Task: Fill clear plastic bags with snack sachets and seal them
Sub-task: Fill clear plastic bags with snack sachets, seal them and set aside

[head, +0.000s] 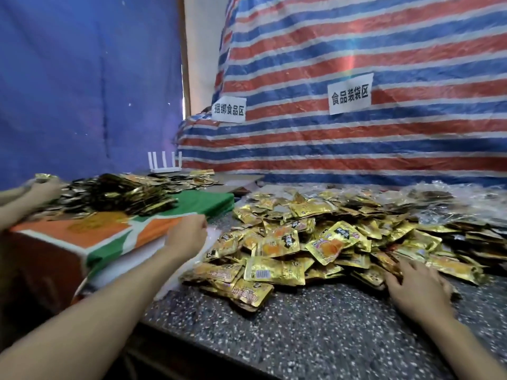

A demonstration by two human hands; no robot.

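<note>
A big heap of gold snack sachets (315, 242) lies on the speckled counter (301, 338). My right hand (417, 289) rests on the heap's near right edge with its fingers spread over the sachets. My left hand (186, 234) reaches to the left of the heap, at a whitish stack of clear plastic bags (215, 234) beside the cloth-covered box. Its fingertips are hidden behind the back of the hand, so I cannot tell whether they hold a bag. More clear plastic (452, 198) lies behind the heap at the far right.
An orange and green cloth (115, 231) covers a raised box at the left, with a second pile of dark and gold sachets (115, 193) on it. Another person's hands (41, 187) work at that pile. A striped tarp with two paper signs hangs behind.
</note>
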